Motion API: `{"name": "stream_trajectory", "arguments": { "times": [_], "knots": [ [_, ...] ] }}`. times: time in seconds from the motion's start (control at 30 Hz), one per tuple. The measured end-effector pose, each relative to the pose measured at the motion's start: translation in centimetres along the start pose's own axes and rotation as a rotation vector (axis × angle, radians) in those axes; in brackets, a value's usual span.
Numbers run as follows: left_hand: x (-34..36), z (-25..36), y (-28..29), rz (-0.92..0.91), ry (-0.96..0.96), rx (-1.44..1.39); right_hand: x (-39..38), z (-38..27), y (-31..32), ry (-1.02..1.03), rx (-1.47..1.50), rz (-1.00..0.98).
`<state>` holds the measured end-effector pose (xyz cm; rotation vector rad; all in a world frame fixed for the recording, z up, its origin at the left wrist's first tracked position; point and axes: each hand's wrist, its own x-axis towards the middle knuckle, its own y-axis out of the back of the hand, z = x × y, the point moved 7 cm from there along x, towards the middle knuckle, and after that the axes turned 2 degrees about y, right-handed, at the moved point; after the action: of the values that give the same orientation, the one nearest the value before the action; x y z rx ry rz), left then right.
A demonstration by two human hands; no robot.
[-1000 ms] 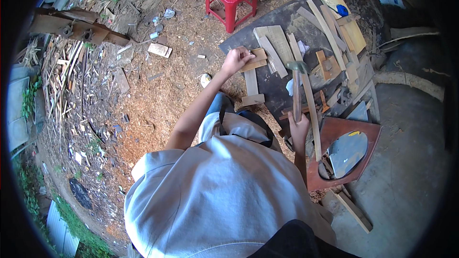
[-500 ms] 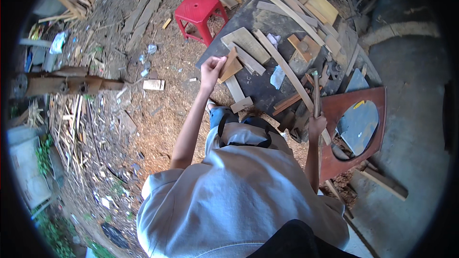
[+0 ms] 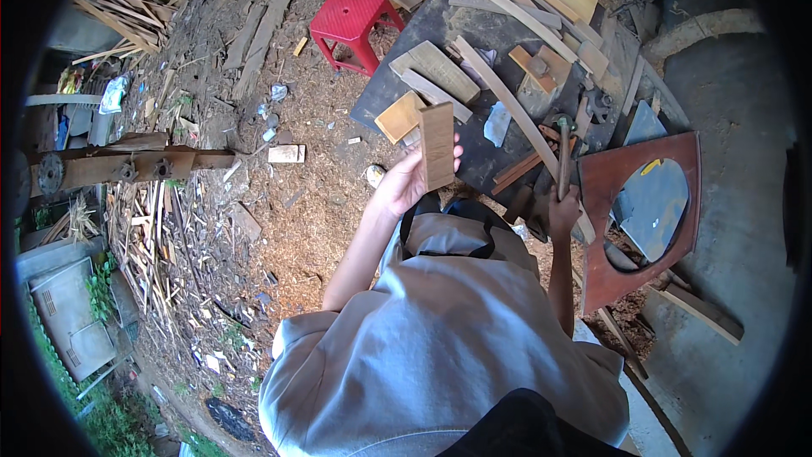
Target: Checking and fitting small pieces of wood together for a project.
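Note:
A flat brown wooden block (image 3: 436,144) stands nearly upright in my left hand (image 3: 404,183), which grips it from below with fingers round its edge. Beside it, at the table's near left corner, lies a yellowish wood block (image 3: 400,117). My right hand (image 3: 564,210) is closed round the handle of a hammer (image 3: 564,161), its head pointing away from me over the table. A long curved wooden strip (image 3: 516,114) runs across the table and passes close by that hand.
On the dark worktable (image 3: 372,106) lie several boards and offcuts. A red plastic stool (image 3: 347,21) stands beyond its left side. A reddish-brown panel with an oval hole (image 3: 596,288) leans at the right. Wood shavings (image 3: 296,237) and scrap sticks (image 3: 152,245) cover the ground.
My left hand has lifted the brown block off the table's left corner and brought it toward my body, turned upright. The hammer stays in my right hand, slightly lower.

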<state>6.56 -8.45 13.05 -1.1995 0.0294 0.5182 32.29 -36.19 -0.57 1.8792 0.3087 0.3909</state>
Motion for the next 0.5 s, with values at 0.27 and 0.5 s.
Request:
{"name": "stream_trajectory", "arguments": {
  "times": [0.27, 0.5],
  "knots": [
    [0.1, -1.2, -0.2, 0.22, -0.157, 0.894, -1.6, -14.4, 9.1, 0.111, 0.989, -0.695],
    [0.7, -3.1, -3.0, 0.005, -0.372, 1.396, -4.6, -20.5, 10.0, 0.249, 1.388, -0.949]
  ]
}}
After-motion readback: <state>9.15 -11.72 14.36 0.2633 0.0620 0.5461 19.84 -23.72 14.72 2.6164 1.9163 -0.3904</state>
